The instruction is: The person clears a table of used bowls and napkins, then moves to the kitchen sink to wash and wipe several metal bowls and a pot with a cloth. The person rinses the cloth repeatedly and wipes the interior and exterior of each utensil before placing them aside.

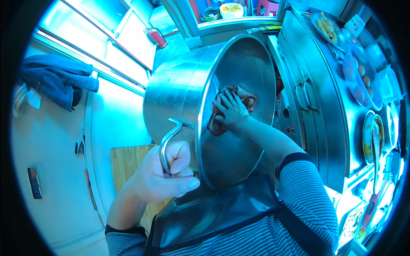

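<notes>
A large stainless steel stockpot (179,86) lies tipped in front of me, its open mouth facing right. My left hand (171,174) is closed round the pot's curved metal side handle (167,137). Inside the pot, my right hand (231,108) presses a crumpled reddish cloth (248,97) against the inner surface, fingers spread on top of it. Part of the cloth sticks out beneath the palm, and the rest is hidden under the hand.
Right of the pot stands a steel counter (336,118) with handled doors, a clear bowl of eggs (362,75) and a food dish (373,137). A wooden board (128,163) is behind my left arm. A fire extinguisher (156,37) stands at the far left; a denim garment (57,75) hangs nearer.
</notes>
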Available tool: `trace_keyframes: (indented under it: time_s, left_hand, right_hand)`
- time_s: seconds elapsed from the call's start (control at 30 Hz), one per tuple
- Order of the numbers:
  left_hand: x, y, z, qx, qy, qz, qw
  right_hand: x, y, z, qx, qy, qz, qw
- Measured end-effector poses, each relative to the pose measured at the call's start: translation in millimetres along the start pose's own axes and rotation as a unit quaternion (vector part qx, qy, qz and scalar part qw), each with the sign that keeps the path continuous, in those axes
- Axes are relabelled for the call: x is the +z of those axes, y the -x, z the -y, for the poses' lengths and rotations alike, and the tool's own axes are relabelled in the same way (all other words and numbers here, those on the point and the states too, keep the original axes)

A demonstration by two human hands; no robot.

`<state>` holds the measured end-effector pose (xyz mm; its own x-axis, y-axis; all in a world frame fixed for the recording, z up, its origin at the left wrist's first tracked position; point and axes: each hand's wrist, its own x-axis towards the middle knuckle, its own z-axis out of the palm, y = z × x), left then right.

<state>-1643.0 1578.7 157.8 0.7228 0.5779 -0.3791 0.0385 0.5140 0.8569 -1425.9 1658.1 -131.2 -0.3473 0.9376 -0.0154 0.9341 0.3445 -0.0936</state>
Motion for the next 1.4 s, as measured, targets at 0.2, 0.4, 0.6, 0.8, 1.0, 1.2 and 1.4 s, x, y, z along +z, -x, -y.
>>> trace_keyframes:
  time_s: [0.2,0.4,0.6,0.8,1.0,1.2,1.4]
  left_hand:
    - [4.8,-2.1,-1.3,0.033,-0.089,-0.074,0.993]
    - [4.7,-26.2,0.2,0.016,0.078,0.000,0.997]
    - [0.4,-20.4,12.9,0.028,0.027,-0.083,0.996]
    - [-11.8,-11.9,20.2,0.032,-0.006,-0.238,0.971]
    - [-11.6,-2.7,17.5,0.055,-0.074,-0.185,0.978]
    - [-13.5,-15.1,12.8,0.041,-0.094,-0.157,0.982]
    - [-13.3,-14.6,19.7,0.140,-0.171,-0.126,0.967]
  right_hand:
    - [19.1,51.3,13.1,-0.051,-0.057,-0.007,0.997]
    - [48.5,109.0,112.4,-0.219,-0.293,0.144,0.919]
    - [25.3,77.6,7.6,-0.196,-0.033,0.107,0.974]
    - [-69.4,-51.9,-134.4,-0.221,0.350,-0.111,0.904]
    - [-27.4,36.9,-76.9,-0.106,0.238,-0.025,0.965]
    - [-44.4,81.7,58.7,-0.145,-0.602,0.265,0.739]
    - [-153.9,-39.3,-31.5,0.115,-0.961,-0.189,0.166]
